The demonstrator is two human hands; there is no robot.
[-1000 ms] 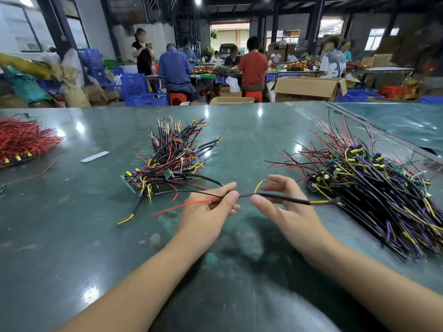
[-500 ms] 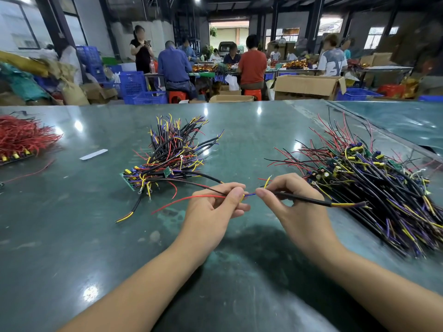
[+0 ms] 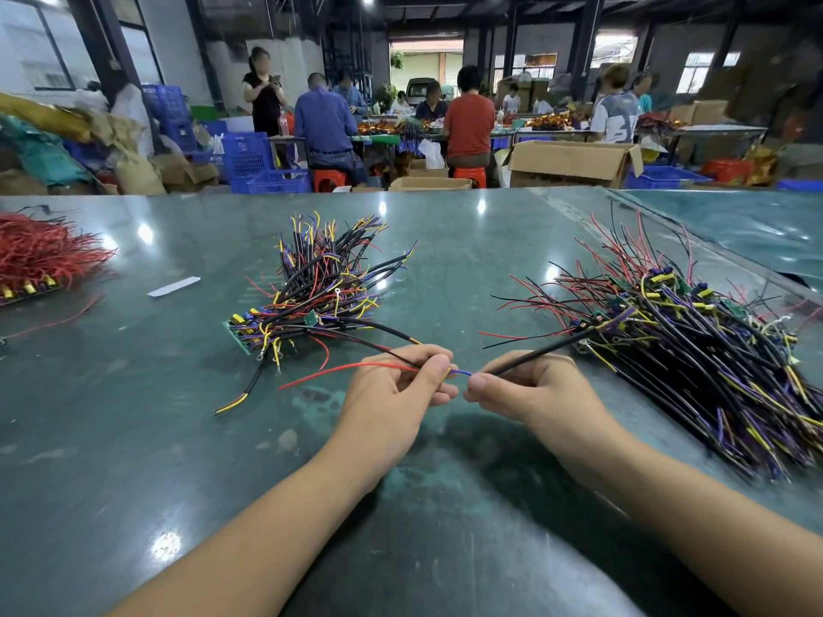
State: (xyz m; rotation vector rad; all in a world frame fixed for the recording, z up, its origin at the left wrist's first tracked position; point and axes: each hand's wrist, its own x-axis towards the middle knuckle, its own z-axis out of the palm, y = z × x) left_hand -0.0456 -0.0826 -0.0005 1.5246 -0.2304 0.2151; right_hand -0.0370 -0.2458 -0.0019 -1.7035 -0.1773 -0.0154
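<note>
I see table [image 3: 133,438] | big pile [image 3: 712,358] on the right, small pile [image 3: 320,287] centre | left hand [image 3: 392,394] pinching red lead [image 3: 338,370] | right hand [image 3: 539,394] pinching black sleeve [image 3: 543,353] | blue wire [image 3: 461,373] spans between thumbs, just above table, between piles

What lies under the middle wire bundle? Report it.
A green circuit board shows under the middle wire bundle at its near-left edge, resting on the table. Anything deeper is covered by wires.
</note>
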